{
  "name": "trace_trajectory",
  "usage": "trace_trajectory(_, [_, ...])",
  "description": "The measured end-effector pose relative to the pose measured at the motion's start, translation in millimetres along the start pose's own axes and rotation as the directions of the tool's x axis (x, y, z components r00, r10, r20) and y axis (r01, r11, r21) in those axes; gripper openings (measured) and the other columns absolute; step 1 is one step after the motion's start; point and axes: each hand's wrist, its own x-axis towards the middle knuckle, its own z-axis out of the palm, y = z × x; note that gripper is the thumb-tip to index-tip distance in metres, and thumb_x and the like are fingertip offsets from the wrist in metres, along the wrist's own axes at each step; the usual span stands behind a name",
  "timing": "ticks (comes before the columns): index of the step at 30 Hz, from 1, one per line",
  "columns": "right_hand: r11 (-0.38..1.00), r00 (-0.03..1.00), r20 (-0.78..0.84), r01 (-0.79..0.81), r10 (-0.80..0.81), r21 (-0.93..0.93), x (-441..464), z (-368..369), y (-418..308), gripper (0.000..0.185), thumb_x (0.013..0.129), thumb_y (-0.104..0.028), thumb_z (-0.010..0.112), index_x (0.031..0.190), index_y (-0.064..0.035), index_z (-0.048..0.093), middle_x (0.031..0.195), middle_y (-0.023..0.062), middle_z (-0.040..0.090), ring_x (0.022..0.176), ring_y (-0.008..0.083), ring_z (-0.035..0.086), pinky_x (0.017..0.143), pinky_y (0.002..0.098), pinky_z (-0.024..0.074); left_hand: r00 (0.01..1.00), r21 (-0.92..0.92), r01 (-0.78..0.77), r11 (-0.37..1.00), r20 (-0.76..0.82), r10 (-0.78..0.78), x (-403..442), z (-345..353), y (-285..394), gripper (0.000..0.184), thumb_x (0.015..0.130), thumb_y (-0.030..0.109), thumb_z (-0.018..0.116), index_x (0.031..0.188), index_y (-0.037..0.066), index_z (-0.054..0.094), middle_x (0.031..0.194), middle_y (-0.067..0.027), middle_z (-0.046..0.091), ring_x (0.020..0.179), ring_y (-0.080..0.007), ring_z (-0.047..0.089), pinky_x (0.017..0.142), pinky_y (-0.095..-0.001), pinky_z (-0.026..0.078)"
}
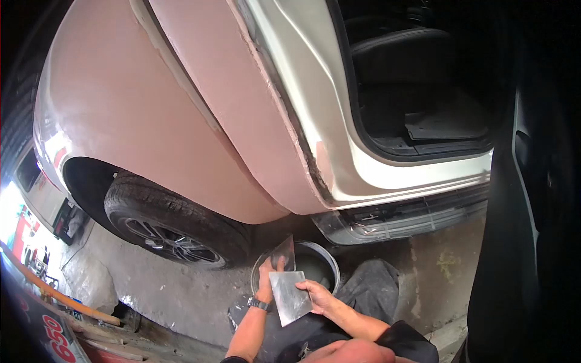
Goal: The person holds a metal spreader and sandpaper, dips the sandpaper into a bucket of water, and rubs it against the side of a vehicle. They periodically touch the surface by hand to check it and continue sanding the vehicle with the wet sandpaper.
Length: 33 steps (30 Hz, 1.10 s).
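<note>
My left hand (266, 277), with a watch (259, 302) on its wrist, is closed on a thin dark sheet (285, 251) that stands tilted, one corner up. Between the thumb and fingers of my right hand (316, 296) is a flat, light grey rectangular sheet (292, 297) with smears on its face. It overlaps part of my left hand. Both hands are over a round bucket (334, 266) on the floor. Grey contents show inside it, though my hands and the sheets hide much of the opening.
Ahead is a car with pinkish coated body panels (175, 121), a wheel (175, 224) at left and a white door opening (339, 145). An open dark door (526, 199) hangs at right. An orange hose or pole (72, 296) lies at lower left.
</note>
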Motion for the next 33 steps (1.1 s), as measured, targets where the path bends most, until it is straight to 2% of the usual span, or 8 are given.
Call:
trace_trajectory(2, [0.962,0.993,-0.082,0.065,-0.09,-0.266,-4,6,-1,0.026,0.093,-0.015,0.059,0.114,0.0006,0.062,0.102,0.0113,0.07,0.091,0.0226,0.07,0.084,0.0386,0.0571,0.994,-0.022,-0.006,1.0,-0.111,0.004,0,-5,12,0.044,0.094,0.034,0.061,0.106,-0.008,0.063,0.096,-0.0279,0.068,0.092,-0.0428,0.067,0.081,-0.0443,0.051])
trace_trajectory(10, [0.932,0.924,0.123,0.363,-0.363,0.027,-30,55,-71,0.032,0.096,-0.014,0.052,0.123,0.0045,0.055,0.107,0.0148,0.069,0.094,0.0251,0.071,0.084,0.039,0.0583,0.97,0.036,0.11,0.993,-0.221,-0.1,10,-10,9,0.042,0.095,0.032,0.061,0.104,-0.009,0.063,0.094,-0.0321,0.066,0.093,-0.0489,0.064,0.079,-0.0479,0.05])
trace_trajectory(15, [0.648,0.575,0.353,0.75,-0.739,0.135,-56,173,-117,0.04,0.099,-0.013,0.05,0.134,0.005,0.043,0.126,0.0169,0.06,0.112,0.0245,0.063,0.097,0.0411,0.0526,0.91,0.083,-0.276,0.957,-0.298,0.288,12,1,-23,0.042,0.093,0.031,0.063,0.103,-0.01,0.064,0.089,-0.0307,0.067,0.091,-0.0482,0.065,0.074,-0.0461,0.051])
trace_trajectory(16, [0.609,0.524,0.367,0.774,-0.769,0.171,-55,189,-124,0.041,0.1,-0.013,0.05,0.136,0.0042,0.041,0.129,0.0164,0.058,0.115,0.024,0.061,0.1,0.0412,0.0513,0.988,0.049,0.074,0.996,-0.142,-0.067,11,-6,-15,0.041,0.094,0.031,0.062,0.102,-0.009,0.064,0.089,-0.0296,0.067,0.091,-0.0473,0.065,0.074,-0.0447,0.051])
trace_trajectory(18, [0.572,0.45,0.398,0.771,-0.8,0.278,-48,216,-136,0.041,0.101,-0.015,0.05,0.137,0.0015,0.042,0.129,0.0142,0.058,0.115,0.0232,0.061,0.1,0.0407,0.0506,0.972,0.045,0.063,0.997,-0.228,-0.051,11,-6,2,0.041,0.095,0.032,0.06,0.101,-0.009,0.065,0.089,-0.0296,0.067,0.09,-0.0464,0.066,0.075,-0.0456,0.051])
trace_trajectory(19, [0.56,0.437,0.383,0.767,-0.814,0.314,-41,226,-140,0.04,0.102,-0.018,0.05,0.137,-0.0008,0.043,0.127,0.0129,0.059,0.115,0.0228,0.061,0.101,0.0409,0.0499,0.937,0.126,-0.045,0.991,-0.339,0.086,15,2,-17,0.055,0.094,0.042,0.06,0.08,-0.011,0.061,0.07,-0.0302,0.062,0.069,-0.0462,0.064,0.064,-0.0504,0.047])
trace_trajectory(25, [0.591,0.432,0.438,0.73,-0.788,0.344,-17,264,-151,0.031,0.103,-0.024,0.049,0.127,-0.0051,0.048,0.105,0.0085,0.067,0.081,0.0179,0.071,0.057,0.0294,0.0603,0.977,0.136,0.068,0.988,-0.211,-0.039,11,-6,-5,0.042,0.097,0.033,0.058,0.098,-0.008,0.065,0.086,-0.0317,0.066,0.089,-0.0492,0.063,0.071,-0.0481,0.049])
trace_trajectory(33, [0.591,0.396,0.493,0.73,-0.775,0.343,-9,267,-159,0.031,0.104,-0.024,0.046,0.128,-0.0047,0.047,0.102,0.0096,0.067,0.08,0.0188,0.071,0.057,0.0308,0.0604,0.977,0.08,-0.028,0.996,-0.21,0.044,14,-4,-12,0.038,0.098,0.03,0.057,0.095,-0.007,0.065,0.082,-0.0303,0.065,0.084,-0.0481,0.064,0.067,-0.0464,0.05])
